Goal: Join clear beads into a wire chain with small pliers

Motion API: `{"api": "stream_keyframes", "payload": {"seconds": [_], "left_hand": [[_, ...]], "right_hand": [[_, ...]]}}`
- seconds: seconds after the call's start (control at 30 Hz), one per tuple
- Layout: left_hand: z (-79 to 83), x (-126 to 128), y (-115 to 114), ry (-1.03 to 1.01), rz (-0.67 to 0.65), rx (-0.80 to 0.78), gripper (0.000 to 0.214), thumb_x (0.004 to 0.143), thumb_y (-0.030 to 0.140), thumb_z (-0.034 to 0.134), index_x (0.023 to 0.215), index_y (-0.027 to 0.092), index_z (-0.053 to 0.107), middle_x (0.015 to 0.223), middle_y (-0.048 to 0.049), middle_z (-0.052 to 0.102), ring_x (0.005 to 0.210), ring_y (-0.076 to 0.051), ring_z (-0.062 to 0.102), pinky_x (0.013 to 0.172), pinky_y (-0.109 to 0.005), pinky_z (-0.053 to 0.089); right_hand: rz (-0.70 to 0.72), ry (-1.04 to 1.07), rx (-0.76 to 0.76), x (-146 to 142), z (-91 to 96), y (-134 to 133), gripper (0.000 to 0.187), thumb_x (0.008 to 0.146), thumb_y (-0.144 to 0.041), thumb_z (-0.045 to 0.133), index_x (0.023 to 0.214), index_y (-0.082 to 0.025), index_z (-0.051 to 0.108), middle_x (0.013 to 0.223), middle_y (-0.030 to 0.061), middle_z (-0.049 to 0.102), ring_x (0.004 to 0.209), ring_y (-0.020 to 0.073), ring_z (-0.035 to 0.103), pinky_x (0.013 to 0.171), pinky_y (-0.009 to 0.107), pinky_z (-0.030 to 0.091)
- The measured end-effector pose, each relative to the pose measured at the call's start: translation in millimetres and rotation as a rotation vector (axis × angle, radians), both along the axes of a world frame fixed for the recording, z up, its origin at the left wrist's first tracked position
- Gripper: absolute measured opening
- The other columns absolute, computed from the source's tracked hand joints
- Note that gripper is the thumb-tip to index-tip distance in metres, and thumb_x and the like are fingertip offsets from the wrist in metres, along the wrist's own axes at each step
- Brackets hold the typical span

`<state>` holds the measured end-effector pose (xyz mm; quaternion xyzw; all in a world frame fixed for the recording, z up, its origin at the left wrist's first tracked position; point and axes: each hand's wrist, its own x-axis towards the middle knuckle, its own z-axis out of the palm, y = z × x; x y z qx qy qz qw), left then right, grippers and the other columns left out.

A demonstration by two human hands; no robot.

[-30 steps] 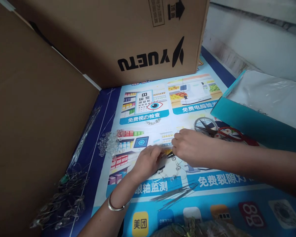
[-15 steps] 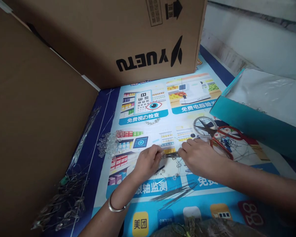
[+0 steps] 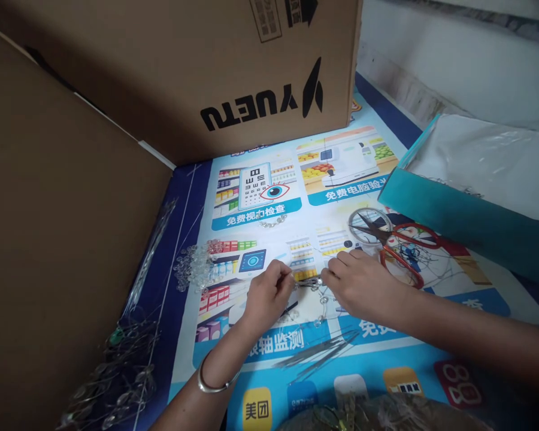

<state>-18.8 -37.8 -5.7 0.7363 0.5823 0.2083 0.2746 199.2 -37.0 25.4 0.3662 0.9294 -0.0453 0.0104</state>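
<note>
Left hand and right hand narrowly grip the beaded wire, scissors at 2 o'clock; holding it taut seems wisest.

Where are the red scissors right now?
Head view, right of centre: the red scissors lie on the printed mat, just beyond the right hand pinching a beaded wire and in front of the teal box, blades across a clear round disc.

A thin metal wire, level, with seemingly clear beads looped beneath, over the printed mat.
</note>
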Motion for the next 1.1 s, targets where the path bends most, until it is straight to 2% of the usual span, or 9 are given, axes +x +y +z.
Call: {"api": "stream_keyframes", "payload": {"seconds": [0.3,0.53,1.1], "left_hand": [[5.2,4.0,-1.6,-0.014,0.076,-0.04,0.004,0.084,0.023,0.045,0.082,0.02,0.047,0.058,0.0062,0.05,0.052,-0.009,0.048,0.053,-0.019,0.034],[4.3,2.6,-1.1,-0.026,0.069,-0.052,0.005,0.084,0.025,0.045,0.083,0.02,0.047,0.058,0.0064,0.049,0.053,-0.008,0.047,0.054,-0.019,0.033],[-2.4,-3.3,-2.8,-0.266,0.071,-0.128,0.014,0.088,0.032,0.044,0.084,0.019,0.048,0.064,0.0039,0.054,0.054,-0.008,0.047,0.053,-0.019,0.035]], "right_hand": [[-0.029,0.06,-0.076,0.7,0.1,0.3,0.015,0.084,-0.021,0.045,0.091,-0.015,0.056,0.087,0.008,0.054,0.086,0.0228,0.045,0.074,0.037,0.029],[-0.064,0.078,-0.1,-1.5,-0.7,3.2,0.016,0.085,-0.024,0.045,0.089,-0.017,0.058,0.085,0.0073,0.056,0.086,0.0227,0.047,0.074,0.036,0.03],[-0.086,0.136,-0.151,2.5,-3.1,6.3,0.018,0.085,-0.03,0.045,0.092,-0.019,0.058,0.087,0.0055,0.056,0.086,0.0222,0.049,0.074,0.035,0.032]]}}
